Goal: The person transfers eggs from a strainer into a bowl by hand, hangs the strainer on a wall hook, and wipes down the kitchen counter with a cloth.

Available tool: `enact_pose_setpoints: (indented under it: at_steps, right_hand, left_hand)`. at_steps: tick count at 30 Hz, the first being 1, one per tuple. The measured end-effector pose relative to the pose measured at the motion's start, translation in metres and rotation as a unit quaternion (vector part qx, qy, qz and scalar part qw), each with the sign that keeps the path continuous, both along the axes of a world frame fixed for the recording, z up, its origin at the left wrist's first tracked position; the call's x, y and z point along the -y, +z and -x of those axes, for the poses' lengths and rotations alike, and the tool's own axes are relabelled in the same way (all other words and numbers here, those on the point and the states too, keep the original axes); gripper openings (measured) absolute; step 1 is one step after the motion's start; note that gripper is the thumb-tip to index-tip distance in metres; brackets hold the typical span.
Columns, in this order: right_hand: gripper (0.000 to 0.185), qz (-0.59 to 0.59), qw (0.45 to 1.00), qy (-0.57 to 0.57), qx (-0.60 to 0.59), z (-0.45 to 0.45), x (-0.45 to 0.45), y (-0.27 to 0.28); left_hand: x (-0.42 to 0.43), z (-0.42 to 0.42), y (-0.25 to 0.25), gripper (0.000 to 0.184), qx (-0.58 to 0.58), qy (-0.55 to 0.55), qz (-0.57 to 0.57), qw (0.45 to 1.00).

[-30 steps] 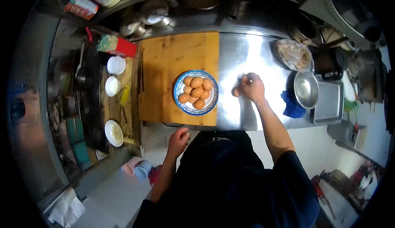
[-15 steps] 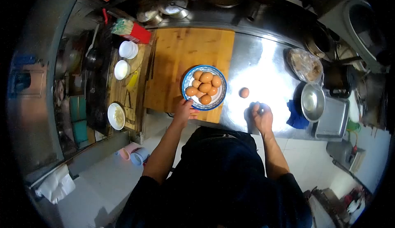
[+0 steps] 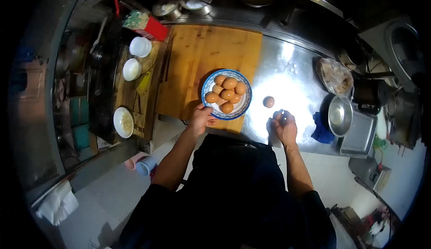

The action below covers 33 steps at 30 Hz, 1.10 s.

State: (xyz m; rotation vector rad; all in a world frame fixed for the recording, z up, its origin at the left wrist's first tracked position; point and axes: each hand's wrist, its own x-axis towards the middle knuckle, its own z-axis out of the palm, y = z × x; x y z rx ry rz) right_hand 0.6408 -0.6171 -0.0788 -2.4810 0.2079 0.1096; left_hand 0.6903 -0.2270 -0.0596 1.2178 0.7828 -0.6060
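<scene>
A blue-rimmed bowl (image 3: 246, 106) holds several brown eggs (image 3: 227, 95) and stands on the wooden board, near its right edge. At the bowl's lower left rim, my left hand (image 3: 200, 119) is closed with its fingers against and partly under the edge. One loose egg (image 3: 269, 102) lies on the shiny steel worktop to the right of the bowl. Just below that egg is my right hand (image 3: 285, 126), its fingers curled together. Something small and dark may be between the fingertips, but I cannot make it out.
The wooden board (image 3: 193, 55) lies on the steel worktop (image 3: 278, 55). At right are a blue cloth (image 3: 322, 130), a metal bowl (image 3: 340, 114), a metal tray (image 3: 361, 132) and a plastic bag (image 3: 336, 76). White bowls (image 3: 132, 69) and a dish (image 3: 123, 122) stand at left.
The whole view has shifted and turned slightly with my head. My left hand stays at the bowl's rim, and my right hand stays curled below the loose egg.
</scene>
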Motion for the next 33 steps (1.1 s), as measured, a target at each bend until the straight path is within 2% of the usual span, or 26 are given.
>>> enact_pose_setpoints:
  at_steps: [4,5,8,10,12,13,15,17,19,20,22,24,25,28,32,33]
  right_hand:
    - [0.055,0.056,0.997,-0.038,-0.045,-0.011,-0.003,0.013]
    - [0.055,0.073,0.997,-0.033,-0.009,-0.014,-0.002,0.01]
    - [0.056,0.11,0.994,-0.024,-0.008,-0.038,-0.015,0.007]
    - [0.049,0.105,0.995,-0.002,-0.002,-0.057,-0.025,0.009]
    - [0.04,0.124,0.987,0.053,-0.088,-0.074,-0.034,0.009]
    - [0.035,0.121,0.988,0.037,-0.09,-0.079,-0.037,0.001]
    - [0.035,0.113,0.989,0.046,-0.084,-0.085,-0.036,-0.009]
    - [0.034,0.108,0.99,0.052,-0.078,-0.085,-0.044,0.005]
    - [0.036,0.045,0.998,0.04,-0.021,-0.08,-0.056,0.025]
    - [0.04,-0.009,0.998,0.032,-0.045,-0.078,-0.068,0.038]
    - [0.043,-0.03,0.994,0.044,-0.097,-0.073,-0.098,0.079]
    - [0.044,-0.075,0.991,0.075,-0.076,-0.067,-0.122,0.084]
    - [0.049,-0.021,0.992,0.105,-0.067,-0.066,-0.133,0.082]
    - [0.054,0.04,0.985,0.157,-0.064,-0.07,-0.155,0.075]
    - [0.056,0.049,0.978,0.181,-0.095,-0.077,-0.161,0.068]
    - [0.057,0.037,0.978,0.192,-0.07,-0.076,-0.157,0.068]
  left_hand:
    - [-0.007,-0.003,-0.011,0.025,-0.014,-0.017,-0.003,1.0]
    - [-0.009,-0.005,-0.011,0.025,-0.017,-0.022,-0.01,1.0]
    - [-0.016,-0.01,-0.009,0.028,-0.022,-0.056,-0.025,0.998]
    - [-0.016,-0.01,-0.006,0.029,-0.036,-0.047,-0.048,0.997]
    - [-0.018,-0.011,-0.002,0.029,-0.03,-0.05,-0.028,0.998]
    - [-0.018,-0.012,0.0,0.029,-0.031,-0.056,-0.026,0.998]
    - [-0.019,-0.01,-0.005,0.03,-0.027,-0.049,-0.021,0.998]
    - [-0.02,-0.008,-0.006,0.03,-0.023,-0.044,-0.013,0.999]
    - [-0.021,-0.009,-0.007,0.034,-0.01,-0.053,0.003,0.999]
    - [-0.021,-0.008,-0.009,0.034,-0.012,-0.051,0.005,0.999]
    - [-0.022,-0.007,-0.012,0.037,-0.016,-0.061,-0.009,0.998]
    - [-0.023,-0.01,-0.007,0.038,-0.017,-0.064,-0.008,0.998]
    - [-0.023,-0.011,-0.005,0.038,-0.02,-0.067,-0.008,0.998]
    - [-0.024,-0.009,-0.006,0.038,-0.018,-0.064,0.008,0.998]
    - [-0.02,-0.01,-0.007,0.036,-0.03,-0.064,-0.01,0.997]
    - [-0.025,-0.009,-0.01,0.034,-0.026,-0.065,0.002,0.998]
